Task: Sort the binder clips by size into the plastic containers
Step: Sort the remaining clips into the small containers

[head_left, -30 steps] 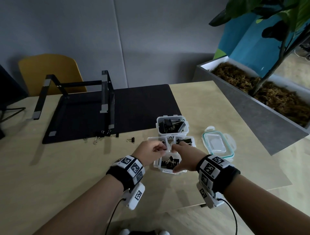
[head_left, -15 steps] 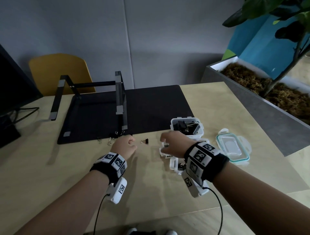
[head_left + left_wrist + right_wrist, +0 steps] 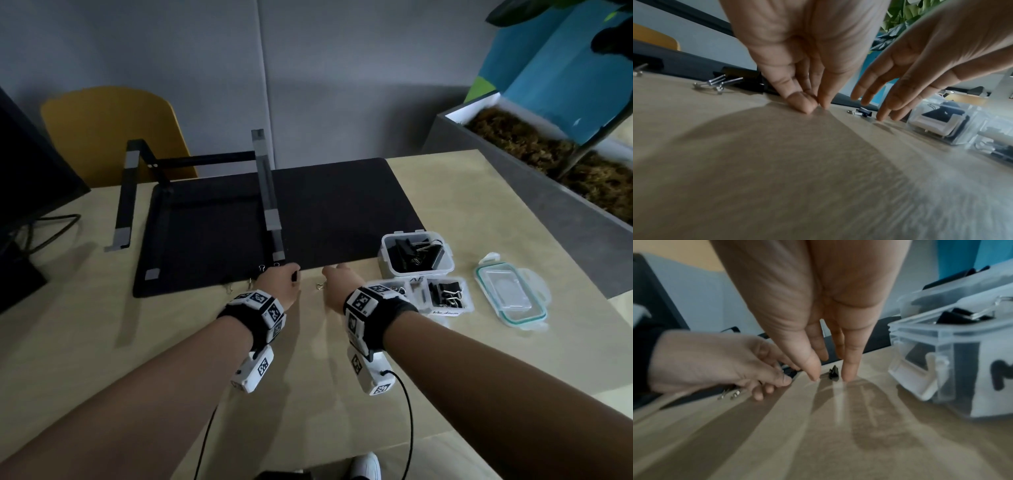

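Observation:
Loose binder clips lie along the front edge of the black mat (image 3: 308, 212). My left hand (image 3: 289, 278) is at that edge, thumb and fingertips (image 3: 803, 104) pinched together on a small black clip (image 3: 294, 277). Another clip (image 3: 731, 82) with silver handles lies just to its left. My right hand (image 3: 831, 378) reaches down with straight fingers, thumb and forefinger either side of a tiny black clip (image 3: 833, 373), which also shows as the tiny clip (image 3: 863, 112). To the right stand the large-clip container (image 3: 387, 260), the medium container (image 3: 469, 305) and a third container (image 3: 412, 291).
A clear lid with a teal seal (image 3: 510, 294) lies right of the containers. A black laptop stand (image 3: 267, 192) sits on the mat. A monitor base and cable (image 3: 20, 253) are at far left, a yellow chair (image 3: 113, 133) behind, a grey planter (image 3: 534, 192) at right.
Both hands have left the containers and moved left and forward to the loose clips at the mat's edge. The left hand has closed on a clip; the right has come down over the tiny one.

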